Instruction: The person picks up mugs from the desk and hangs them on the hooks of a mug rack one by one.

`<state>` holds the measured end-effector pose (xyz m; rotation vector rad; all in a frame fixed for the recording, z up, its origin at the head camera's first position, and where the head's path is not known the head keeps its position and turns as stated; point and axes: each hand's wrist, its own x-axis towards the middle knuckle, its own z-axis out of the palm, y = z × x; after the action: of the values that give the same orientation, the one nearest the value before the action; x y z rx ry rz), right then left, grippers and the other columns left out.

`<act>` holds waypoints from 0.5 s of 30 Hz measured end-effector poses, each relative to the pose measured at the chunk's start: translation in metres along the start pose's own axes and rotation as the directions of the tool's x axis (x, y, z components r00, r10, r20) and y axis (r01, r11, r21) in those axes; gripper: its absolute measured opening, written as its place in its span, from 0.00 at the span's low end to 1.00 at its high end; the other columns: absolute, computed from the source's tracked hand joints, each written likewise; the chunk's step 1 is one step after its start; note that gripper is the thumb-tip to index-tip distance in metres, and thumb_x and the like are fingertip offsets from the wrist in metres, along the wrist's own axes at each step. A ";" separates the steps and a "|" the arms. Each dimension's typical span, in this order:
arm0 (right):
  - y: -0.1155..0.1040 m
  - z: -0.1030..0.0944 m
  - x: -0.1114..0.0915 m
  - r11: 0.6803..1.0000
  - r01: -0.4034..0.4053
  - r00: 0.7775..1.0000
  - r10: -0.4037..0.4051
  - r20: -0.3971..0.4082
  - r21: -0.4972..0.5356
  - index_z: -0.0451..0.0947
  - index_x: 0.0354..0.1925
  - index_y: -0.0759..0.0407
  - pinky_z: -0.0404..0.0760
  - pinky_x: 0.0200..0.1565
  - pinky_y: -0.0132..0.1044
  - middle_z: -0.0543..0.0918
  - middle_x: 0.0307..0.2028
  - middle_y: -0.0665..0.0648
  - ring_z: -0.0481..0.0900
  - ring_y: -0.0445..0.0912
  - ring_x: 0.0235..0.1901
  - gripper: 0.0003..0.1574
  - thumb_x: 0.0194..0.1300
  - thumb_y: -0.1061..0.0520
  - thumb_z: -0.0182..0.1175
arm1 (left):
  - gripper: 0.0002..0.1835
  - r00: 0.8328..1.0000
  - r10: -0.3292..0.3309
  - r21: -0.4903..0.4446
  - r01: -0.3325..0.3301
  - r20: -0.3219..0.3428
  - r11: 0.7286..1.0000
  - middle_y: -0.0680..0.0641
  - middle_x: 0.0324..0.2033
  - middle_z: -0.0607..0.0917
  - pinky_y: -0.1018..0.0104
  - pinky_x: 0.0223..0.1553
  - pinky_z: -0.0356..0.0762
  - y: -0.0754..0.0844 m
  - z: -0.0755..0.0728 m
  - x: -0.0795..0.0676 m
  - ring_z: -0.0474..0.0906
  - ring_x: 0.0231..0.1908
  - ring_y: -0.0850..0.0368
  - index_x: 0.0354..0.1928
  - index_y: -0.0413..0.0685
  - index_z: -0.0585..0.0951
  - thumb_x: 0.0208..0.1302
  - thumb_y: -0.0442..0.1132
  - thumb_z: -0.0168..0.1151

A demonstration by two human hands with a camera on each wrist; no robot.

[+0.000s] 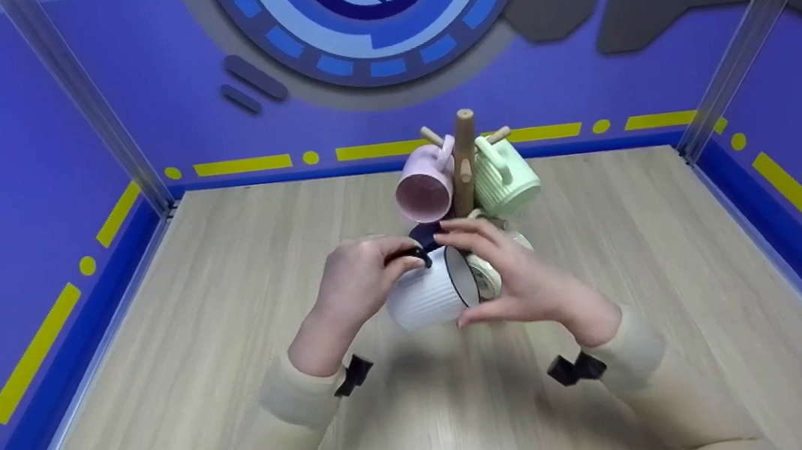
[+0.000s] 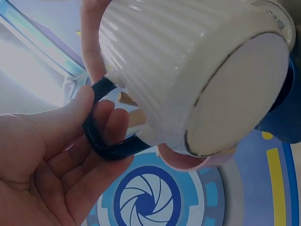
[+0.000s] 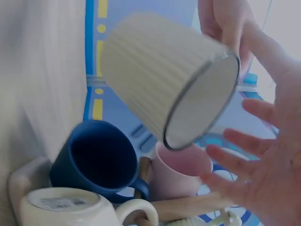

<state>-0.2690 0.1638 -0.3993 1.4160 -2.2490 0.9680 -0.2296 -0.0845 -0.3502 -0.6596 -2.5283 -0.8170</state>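
Tilted over the table, a white ribbed mug has a dark rim and a black handle. My left hand grips that handle between thumb and fingers. At the mug's mouth, my right hand has its fingers spread and relaxed; in the right wrist view its fingers stand apart from the mug, and whether the thumb touches the rim I cannot tell. Just beyond is a wooden mug tree, with a pink mug on its left and a pale green mug on its right.
Lower on the mug tree are a navy mug and a cream mug, both mostly hidden by the hands in the head view. A wood-grain table lies below, with blue printed panels on its left, back and right.
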 end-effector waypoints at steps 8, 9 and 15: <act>0.002 0.005 -0.020 0.999 -0.035 0.999 0.036 -0.017 0.035 0.69 0.68 0.61 0.86 0.55 0.46 0.72 0.65 0.66 0.72 0.53 0.65 0.57 0.43 0.55 0.86 | 0.10 0.998 0.053 -0.043 -0.052 0.014 0.998 0.49 0.39 0.93 0.56 0.44 0.87 0.009 0.009 0.009 0.90 0.40 0.53 0.42 0.49 0.92 0.60 0.44 0.73; 0.003 0.005 -0.021 0.999 -0.022 0.999 0.024 -0.041 0.047 0.70 0.67 0.61 0.87 0.54 0.44 0.73 0.64 0.67 0.73 0.52 0.64 0.56 0.42 0.56 0.86 | 0.11 0.997 0.071 -0.065 -0.071 -0.003 0.995 0.49 0.39 0.93 0.57 0.44 0.87 0.009 0.011 0.009 0.90 0.40 0.53 0.42 0.49 0.92 0.60 0.44 0.73; 0.008 -0.003 -0.026 0.987 0.038 0.987 -0.013 -0.162 0.155 0.71 0.66 0.67 0.86 0.56 0.38 0.73 0.63 0.70 0.73 0.47 0.66 0.55 0.40 0.64 0.86 | 0.21 0.990 0.076 -0.295 -0.107 -0.115 0.950 0.45 0.47 0.92 0.60 0.55 0.85 0.000 0.027 0.007 0.88 0.51 0.51 0.51 0.42 0.89 0.57 0.43 0.76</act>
<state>-0.2645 0.1859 -0.4154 1.3717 -2.0726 1.2286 -0.2418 -0.0658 -0.3668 -0.8018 -2.2835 -1.1840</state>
